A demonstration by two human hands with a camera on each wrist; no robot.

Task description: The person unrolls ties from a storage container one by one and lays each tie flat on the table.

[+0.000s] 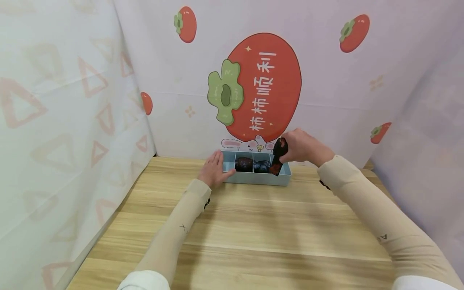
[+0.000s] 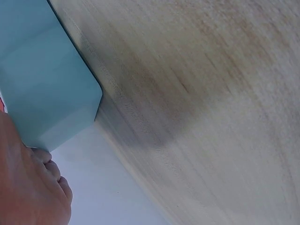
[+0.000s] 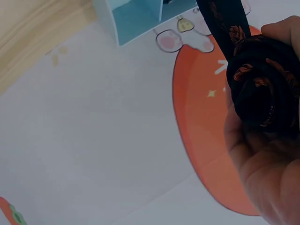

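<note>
A light blue divided box point(image 1: 253, 178) stands at the table's back edge. My left hand point(image 1: 213, 171) holds its left end, the thumb along the front and the other fingers around the end and back; in the left wrist view several fingertips curl by the box's corner. Above the box's right end, my right hand point(image 1: 301, 146) grips a partly rolled dark necktie point(image 3: 262, 84) with orange flowers. The tie's loose end hangs down at the right compartment. A dark reddish roll point(image 1: 243, 164) and a blue-grey patterned roll point(image 1: 262, 166) lie in the middle compartments.
The wooden table point(image 1: 246, 233) stretches toward me in front of the box. Behind the box hangs a white cloth backdrop point(image 1: 174, 129) printed with persimmons and a rabbit. More patterned cloth point(image 1: 65, 133) hangs along the left side.
</note>
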